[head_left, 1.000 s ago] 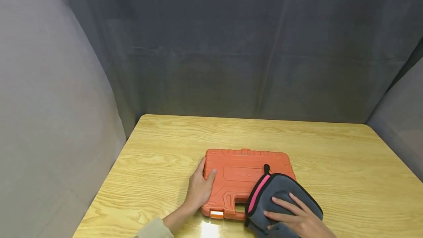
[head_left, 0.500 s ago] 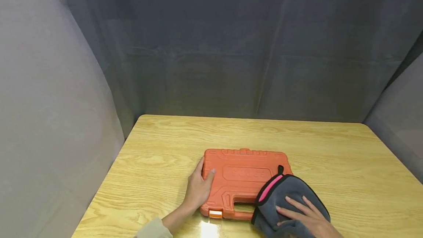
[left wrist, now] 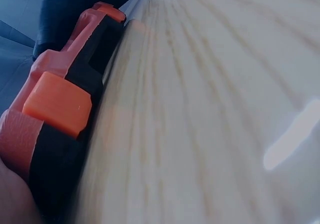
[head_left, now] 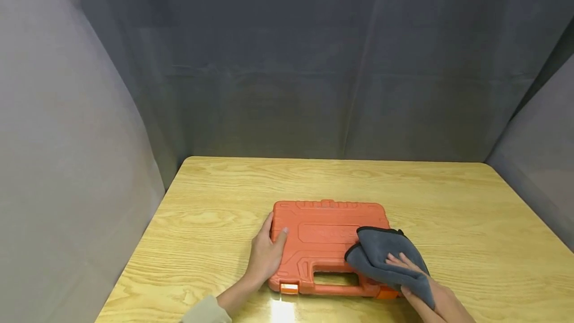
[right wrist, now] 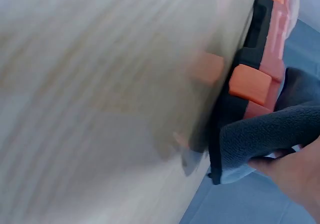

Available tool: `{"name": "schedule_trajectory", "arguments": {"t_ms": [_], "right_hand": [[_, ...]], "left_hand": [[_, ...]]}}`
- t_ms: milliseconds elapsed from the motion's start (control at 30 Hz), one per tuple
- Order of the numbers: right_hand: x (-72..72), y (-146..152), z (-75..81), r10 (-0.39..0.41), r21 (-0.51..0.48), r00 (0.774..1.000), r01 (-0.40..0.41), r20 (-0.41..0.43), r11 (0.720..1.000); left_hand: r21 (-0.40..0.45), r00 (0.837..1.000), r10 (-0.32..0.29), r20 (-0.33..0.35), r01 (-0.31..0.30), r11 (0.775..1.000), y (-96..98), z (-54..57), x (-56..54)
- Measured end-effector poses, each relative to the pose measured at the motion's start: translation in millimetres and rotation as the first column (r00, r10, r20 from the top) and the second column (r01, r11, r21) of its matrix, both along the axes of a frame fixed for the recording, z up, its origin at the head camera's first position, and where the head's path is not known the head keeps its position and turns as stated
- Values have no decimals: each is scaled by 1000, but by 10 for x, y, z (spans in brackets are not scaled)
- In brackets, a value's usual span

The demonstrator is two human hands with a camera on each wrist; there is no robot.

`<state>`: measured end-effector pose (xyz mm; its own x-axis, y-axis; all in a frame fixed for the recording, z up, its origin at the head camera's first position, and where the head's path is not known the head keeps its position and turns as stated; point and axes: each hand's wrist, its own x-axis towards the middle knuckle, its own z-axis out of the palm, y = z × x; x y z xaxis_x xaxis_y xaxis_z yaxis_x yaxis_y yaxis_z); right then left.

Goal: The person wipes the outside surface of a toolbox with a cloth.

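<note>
An orange-red plastic tool case (head_left: 309, 253) lies flat on the wooden table, its handle side facing me. My left hand (head_left: 264, 258) grips the case's left edge, thumb on top and fingers along the side. A folded grey cloth with black edging (head_left: 381, 253) covers the case's right front part. My right hand (head_left: 437, 295) holds this cloth against the case, with a fold between thumb and fingers. In the right wrist view, the cloth (right wrist: 270, 134) wraps over the case corner beside an orange latch (right wrist: 250, 84). The left wrist view shows the other orange latch (left wrist: 57, 104).
The wood-grain table (head_left: 215, 203) extends around the case on all sides. A dark grey curtain (head_left: 269, 64) hangs behind its far edge. Light grey cloth panels stand at the left (head_left: 67, 138) and right (head_left: 538, 148).
My right hand has turned and shifted right with the cloth, which has folded over, hiding its pink strip. More of the case's handle and the right latch now show. My left hand keeps its grip.
</note>
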<state>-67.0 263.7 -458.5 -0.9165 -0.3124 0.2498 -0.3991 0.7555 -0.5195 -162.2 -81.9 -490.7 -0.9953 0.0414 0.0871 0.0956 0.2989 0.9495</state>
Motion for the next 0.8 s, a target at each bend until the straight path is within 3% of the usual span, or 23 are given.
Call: {"name": "schedule_trajectory", "arguments": {"t_ms": [67,100,133,200,267,367,433,600,633,800], "right_hand": [[3,-24,109,-82,-31,988,87,132,996],[12,-46,194,-143,-45,965,157,222,987],[-5,-47,247,-172,-73,936,203,307,976],[-56,-38,350,-236,-104,853,317,466,943],[-103,-11,434,-281,-108,776,408,565,907],[-167,55,518,-300,-135,725,475,620,870],[-197,113,541,-251,-238,729,495,637,835],[-285,308,562,-52,-516,747,505,663,692],[-299,353,571,-33,-536,746,507,665,675],[-354,586,617,-5,-546,721,528,692,651]], "left_hand": [[1,1000,2,-3,-2,1000,-1,2,-3],[2,1000,2,-3,-2,1000,-1,3,-4],[2,1000,2,-4,-2,1000,-1,3,-5],[3,1000,-1,-4,1,1000,0,3,-4],[1,1000,-3,-1,3,1000,0,2,-2],[1,1000,-6,0,6,1000,1,6,5],[-1,1000,-2,-2,2,1000,0,10,7],[-4,1000,8,-7,-8,1000,-3,12,9],[-4,1000,8,-6,-8,1000,-3,12,11],[-6,1000,8,-3,-8,1000,3,14,19]]}}
